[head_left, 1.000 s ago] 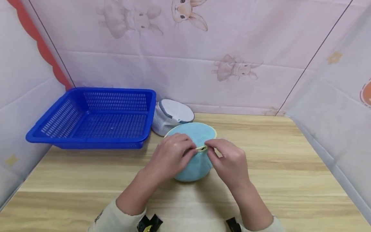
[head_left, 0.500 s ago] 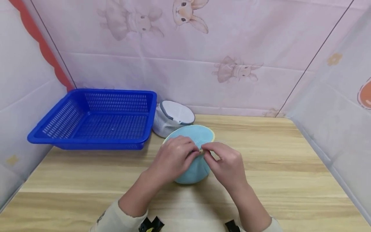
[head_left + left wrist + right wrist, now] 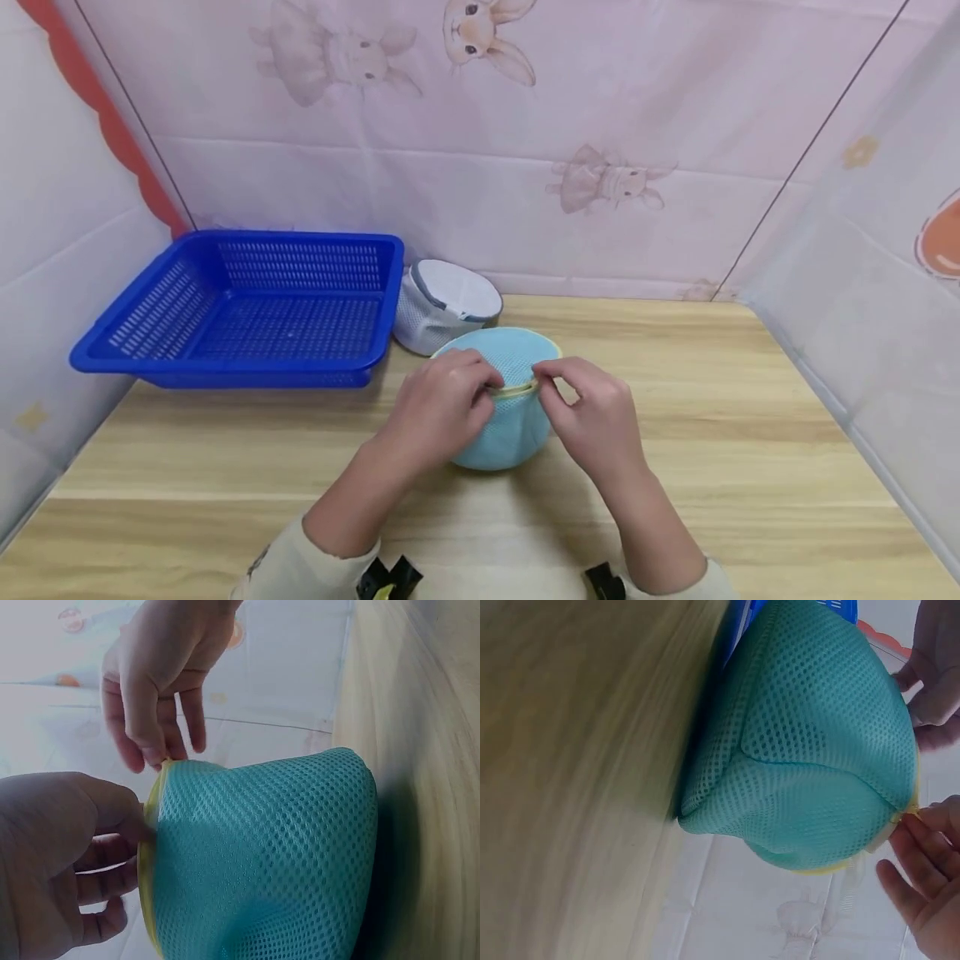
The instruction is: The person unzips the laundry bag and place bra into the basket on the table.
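Note:
A light-blue mesh laundry bag (image 3: 504,433) with yellow edging stands upright on the table at the centre of the head view. My left hand (image 3: 442,404) pinches its yellow-edged rim at the front, thumb and forefinger against the edge. Just to the right, my right hand (image 3: 596,412) pinches the yellow zipper (image 3: 909,811) between thumb and forefinger, its other fingers loosely spread. Between both hands runs a short stretch of yellow edge. From the right wrist view, the bag's mesh side (image 3: 810,727) is creased and sagging inward.
Back left stands a blue plastic basket (image 3: 292,365) with slotted walls. Beside it, behind the blue bag, sits a white-and-grey mesh laundry bag (image 3: 431,312). A wood-grain table (image 3: 712,433) carries everything, with printed cloth walls (image 3: 480,208) around it.
Half a second ago my hands were close together at the rim; now they are farther apart, the right one having shifted right. A dark zipper gap visible one second ago no longer shows.

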Available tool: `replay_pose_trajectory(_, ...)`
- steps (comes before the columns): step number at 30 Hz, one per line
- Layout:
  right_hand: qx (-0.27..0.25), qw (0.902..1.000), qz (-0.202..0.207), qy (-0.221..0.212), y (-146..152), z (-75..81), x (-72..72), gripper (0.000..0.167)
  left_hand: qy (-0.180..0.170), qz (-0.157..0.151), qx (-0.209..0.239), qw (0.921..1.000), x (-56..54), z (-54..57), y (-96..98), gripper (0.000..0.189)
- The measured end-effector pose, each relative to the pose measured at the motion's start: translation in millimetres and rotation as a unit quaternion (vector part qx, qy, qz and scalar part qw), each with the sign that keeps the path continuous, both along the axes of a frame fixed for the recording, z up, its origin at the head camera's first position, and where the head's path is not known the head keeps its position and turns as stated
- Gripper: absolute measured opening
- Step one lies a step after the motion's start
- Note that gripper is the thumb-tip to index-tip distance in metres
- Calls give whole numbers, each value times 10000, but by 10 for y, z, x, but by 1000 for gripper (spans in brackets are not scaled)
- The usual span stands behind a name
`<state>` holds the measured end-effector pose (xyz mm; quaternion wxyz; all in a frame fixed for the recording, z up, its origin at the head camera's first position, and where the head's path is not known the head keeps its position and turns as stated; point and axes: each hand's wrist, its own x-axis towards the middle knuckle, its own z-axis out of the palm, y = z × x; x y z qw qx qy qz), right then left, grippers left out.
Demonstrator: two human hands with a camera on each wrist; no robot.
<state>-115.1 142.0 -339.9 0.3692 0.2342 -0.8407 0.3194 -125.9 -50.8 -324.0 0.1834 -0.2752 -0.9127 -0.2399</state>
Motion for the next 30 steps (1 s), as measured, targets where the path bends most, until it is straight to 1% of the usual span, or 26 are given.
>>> replay_pose_trajectory(2, 60, 9992, 54, -390, -4, 6, 8, 18, 24, 77, 45, 10000, -1, 2, -7, 17)
replay_pose_trajectory(4, 213, 9952, 95, -950, -11, 2, 20, 20, 112, 61, 104, 9999, -2, -7, -11, 16)
replay_pose_trajectory(6, 452, 9876, 88, -1504, -23, -7, 27, 26, 251, -1, 170, 9995, -2, -19, -10, 17)
replay_pose_trajectory(8, 659, 9791, 11, -1923, -35, -14, 23, 29, 384, -69, 219, 9990, -3, -27, -5, 17)
replay_pose_trajectory(11, 730, 9711, -116, -2269, -44, -25, 12, 26, 516, -175, 226, 9983, -6, -35, 8, 16)
replay_pose_trajectory(13, 630, 9682, -208, -2412, -38, -30, 7, 22, 432, -229, 170, 9987, 2, -35, 19, 13)
replay_pose_trajectory(16, 372, 9631, -291, -2651, -17, -42, -7, 13, 242, -286, 97, 9993, 17, -35, 31, 7)
replay_pose_trajectory(18, 109, 9593, -334, -2801, 0, -41, -23, 10, 154, -250, 91, 9995, 24, -28, 37, 6)
replay_pose_trajectory(22, -649, 9520, -492, -2950, 36, -28, -69, 12, 227, -170, 169, 9995, 10, -23, 40, 6)
replay_pose_trajectory(24, -1157, 9419, -650, -3084, 61, -24, -88, 14, 249, -173, 151, 9994, 0, -29, 39, 6)
replay_pose_trajectory(27, -1978, 9188, -863, -3306, 120, -21, -116, 21, 233, -214, 60, 9995, -11, -48, 33, 5)
replay_pose_trajectory(28, -2107, 9125, -998, -3362, 149, -18, -125, 25, 236, -227, 18, 9995, -17, -54, 32, 5)
replay_pose_trajectory(30, -2113, 9065, -1271, -3428, 218, -6, -145, 36, 214, -238, -54, 9995, -26, -63, 29, 5)
